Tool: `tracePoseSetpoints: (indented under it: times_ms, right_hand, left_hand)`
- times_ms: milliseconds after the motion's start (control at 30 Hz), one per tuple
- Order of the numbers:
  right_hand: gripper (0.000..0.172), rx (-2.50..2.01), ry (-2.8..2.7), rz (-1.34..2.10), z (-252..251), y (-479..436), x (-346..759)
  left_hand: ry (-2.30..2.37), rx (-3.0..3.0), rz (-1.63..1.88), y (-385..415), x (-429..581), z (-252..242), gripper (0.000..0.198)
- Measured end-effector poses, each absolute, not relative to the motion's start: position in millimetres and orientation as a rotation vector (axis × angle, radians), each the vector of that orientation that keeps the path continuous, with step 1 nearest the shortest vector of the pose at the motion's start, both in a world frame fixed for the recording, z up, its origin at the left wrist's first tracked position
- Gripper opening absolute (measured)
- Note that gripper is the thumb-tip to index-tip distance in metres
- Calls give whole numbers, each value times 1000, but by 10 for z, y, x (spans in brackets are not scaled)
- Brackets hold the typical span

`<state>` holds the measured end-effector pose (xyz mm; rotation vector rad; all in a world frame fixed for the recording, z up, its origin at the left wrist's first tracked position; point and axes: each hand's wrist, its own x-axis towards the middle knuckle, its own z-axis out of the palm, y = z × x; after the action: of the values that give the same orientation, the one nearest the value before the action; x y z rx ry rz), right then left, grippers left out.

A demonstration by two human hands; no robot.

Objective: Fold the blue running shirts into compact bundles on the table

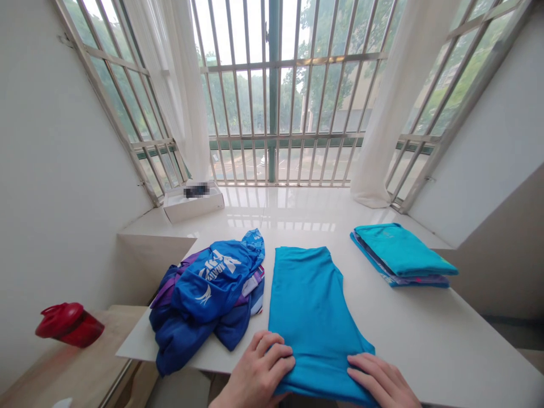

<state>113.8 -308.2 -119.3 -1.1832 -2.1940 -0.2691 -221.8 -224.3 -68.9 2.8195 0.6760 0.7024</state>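
Note:
A teal garment (308, 306), apparently shorts folded in half lengthwise, lies flat on the white table with its lower end at the front edge. The fingers of my left hand (266, 368) curl over its lower left corner, gripping the cloth. At the lower right side, my right hand (380, 378) holds the same garment, fingers on top and its thumb hidden. A loose pile of blue and purple clothes (212, 289) sits to the left, with a printed blue shirt on top. Off to the right is a neat stack of folded clothes (403, 252), teal uppermost.
The white table (425, 334) meets a tiled window sill (293, 207). On the sill's left stands a white box (193, 207) with a blurred-out item on it. A red lidded container (70, 324) rests on a lower wooden surface. White curtains and a barred window lie ahead.

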Motion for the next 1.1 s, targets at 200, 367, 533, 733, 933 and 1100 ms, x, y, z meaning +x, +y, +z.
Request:
tracePoseSetpoints:
  times_ms: [200,367,533,733,933,1100]
  right_hand:
    - [37,-1258,-2183,-182,-993,-3164,1027]
    - [31,-1312,-2138,-58,-876,-3165,1016]
    - [31,-1317,-2088,8,-825,-3088,1049]
    - [31,-1359,-2064,46,-761,-2992,1090]
    - [31,-1686,-1869,294,-520,-2699,946]
    - [37,-1820,-1726,467,-407,-2408,880]
  left_hand:
    - [700,2729,545,-2310,-2223,-490,40]
    - [723,2692,514,-2299,-2223,-481,52]
    - [721,2718,511,-2306,-2234,-503,64]
    - [742,2492,575,-2270,-2201,-310,40]
    - [1023,2174,557,-1884,-2065,-113,22]
    - [1108,2047,526,-1509,-1978,-208,37]
